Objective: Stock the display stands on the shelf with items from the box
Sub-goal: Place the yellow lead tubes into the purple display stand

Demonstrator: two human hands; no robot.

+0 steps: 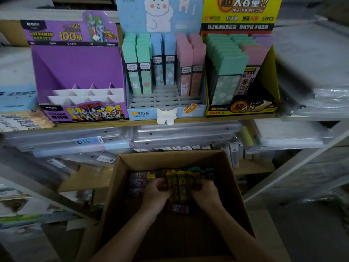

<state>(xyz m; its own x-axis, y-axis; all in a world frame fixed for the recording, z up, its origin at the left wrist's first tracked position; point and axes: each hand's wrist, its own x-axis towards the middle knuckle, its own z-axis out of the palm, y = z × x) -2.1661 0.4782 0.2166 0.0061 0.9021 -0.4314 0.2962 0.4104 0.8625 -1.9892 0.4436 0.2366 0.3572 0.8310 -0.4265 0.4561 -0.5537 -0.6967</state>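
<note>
An open cardboard box (pixel 120 178) sits below the shelf, holding several small lead cases. Both hands are inside it. My left hand (pixel 155 191) and my right hand (pixel 204 193) grip a row of yellow and dark cases (pixel 179 184) from either side. More purple cases (pixel 138 179) lie at the box's left. On the shelf stand three display stands: a purple one (pixel 75 72) with empty white slots, a light blue one (pixel 166 103) partly filled with green, blue and pink cases, and a yellow one (pixel 268 76) nearly full.
The wooden shelf edge (pixel 113 123) runs above the box. Plastic-wrapped folders (pixel 75 142) are stacked on the lower shelf behind the box. Wrapped stock (pixel 311 91) fills the right side, and paper packs (pixel 22 120) lie at the left.
</note>
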